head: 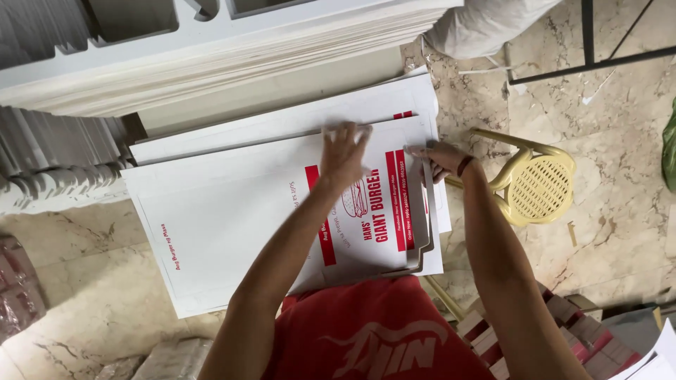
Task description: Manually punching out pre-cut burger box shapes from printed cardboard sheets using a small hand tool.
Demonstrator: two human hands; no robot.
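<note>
A flat white cardboard box blank (232, 211) with red stripes and red print lies on a stack of similar blanks (282, 123) in front of me. My left hand (345, 151) presses flat on its far edge, fingers spread. My right hand (440, 158) grips the blank's right edge near the far corner, fingers curled over the fold. A side flap (426, 232) on the right stands partly raised.
Tall piles of white die-cut sheets (211, 56) rise at the back and left. A yellow plastic chair (535, 183) stands on the marble floor to the right. Red and white folded boxes (563, 338) lie at lower right, wrapped bundles (21, 288) at lower left.
</note>
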